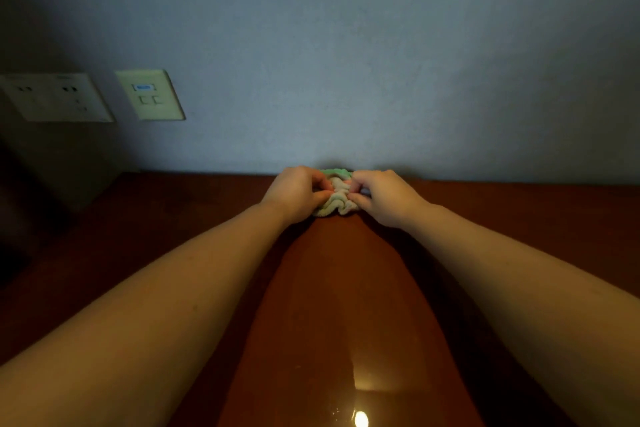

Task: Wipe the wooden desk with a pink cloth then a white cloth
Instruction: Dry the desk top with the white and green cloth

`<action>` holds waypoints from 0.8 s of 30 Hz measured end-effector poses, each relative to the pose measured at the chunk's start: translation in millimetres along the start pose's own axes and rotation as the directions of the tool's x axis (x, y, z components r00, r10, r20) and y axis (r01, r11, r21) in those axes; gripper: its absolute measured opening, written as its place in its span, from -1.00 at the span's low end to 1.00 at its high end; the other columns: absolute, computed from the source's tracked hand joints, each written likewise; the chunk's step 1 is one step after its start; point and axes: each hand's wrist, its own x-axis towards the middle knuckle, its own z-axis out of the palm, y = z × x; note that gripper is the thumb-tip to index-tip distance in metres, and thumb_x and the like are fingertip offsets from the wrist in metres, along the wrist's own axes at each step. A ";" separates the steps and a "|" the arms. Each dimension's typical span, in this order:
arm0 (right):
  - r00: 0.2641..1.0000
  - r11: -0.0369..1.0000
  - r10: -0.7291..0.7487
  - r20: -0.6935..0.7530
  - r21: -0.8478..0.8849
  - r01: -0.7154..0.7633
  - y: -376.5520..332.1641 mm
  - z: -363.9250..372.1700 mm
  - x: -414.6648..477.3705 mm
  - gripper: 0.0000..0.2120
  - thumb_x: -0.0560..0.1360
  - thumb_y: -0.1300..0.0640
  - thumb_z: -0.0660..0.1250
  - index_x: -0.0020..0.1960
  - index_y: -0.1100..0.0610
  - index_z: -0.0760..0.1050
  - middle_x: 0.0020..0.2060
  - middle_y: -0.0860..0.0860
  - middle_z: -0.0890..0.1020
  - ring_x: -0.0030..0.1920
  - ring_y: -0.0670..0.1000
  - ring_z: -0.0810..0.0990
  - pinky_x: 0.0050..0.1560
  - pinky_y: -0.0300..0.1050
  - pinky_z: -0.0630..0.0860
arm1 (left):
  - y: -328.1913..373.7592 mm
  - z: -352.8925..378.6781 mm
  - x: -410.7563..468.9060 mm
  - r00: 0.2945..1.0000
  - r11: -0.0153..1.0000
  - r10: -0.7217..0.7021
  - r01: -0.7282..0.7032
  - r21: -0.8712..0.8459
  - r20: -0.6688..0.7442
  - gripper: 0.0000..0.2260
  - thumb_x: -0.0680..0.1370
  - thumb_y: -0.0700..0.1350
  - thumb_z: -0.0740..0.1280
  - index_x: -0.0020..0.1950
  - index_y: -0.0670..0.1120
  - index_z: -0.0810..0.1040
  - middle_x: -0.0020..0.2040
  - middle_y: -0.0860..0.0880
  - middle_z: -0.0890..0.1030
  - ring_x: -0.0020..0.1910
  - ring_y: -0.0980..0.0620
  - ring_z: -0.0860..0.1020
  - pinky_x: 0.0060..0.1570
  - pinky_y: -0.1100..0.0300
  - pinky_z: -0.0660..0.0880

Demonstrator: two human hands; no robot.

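Observation:
A small stack of folded cloths sits at the far edge of the glossy wooden desk (332, 305), against the wall. A white cloth (337, 206) shows at the front, bunched into folds; a green cloth (335, 171) peeks out at the back. A hint of pink shows between them, mostly hidden by fingers. My left hand (298, 192) pinches the white cloth from the left. My right hand (381, 196) pinches it from the right. Both arms reach straight forward over the desk.
A grey-blue wall (346, 62) rises right behind the cloths. Two wall plates, a socket panel (55, 97) and a switch panel (150, 95), sit at the left above a dark box-like shape (69, 163). A lamp glare (361, 419) reflects near the desk's front.

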 end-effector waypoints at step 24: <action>1.000 1.000 -0.010 0.011 0.029 0.010 0.2 -4.7 -0.7 -0.94 0.51 0.11 0.43 -0.12 0.08 0.59 -0.11 0.05 0.68 -0.01 0.11 0.62 -0.05 -0.03 0.51 | -4.9 3.1 -3.9 1.000 0.996 0.026 -0.027 -0.086 -0.012 -0.97 0.49 -0.12 0.48 -0.09 -0.01 0.71 -0.10 0.05 0.72 -0.06 0.13 0.66 0.04 0.12 0.57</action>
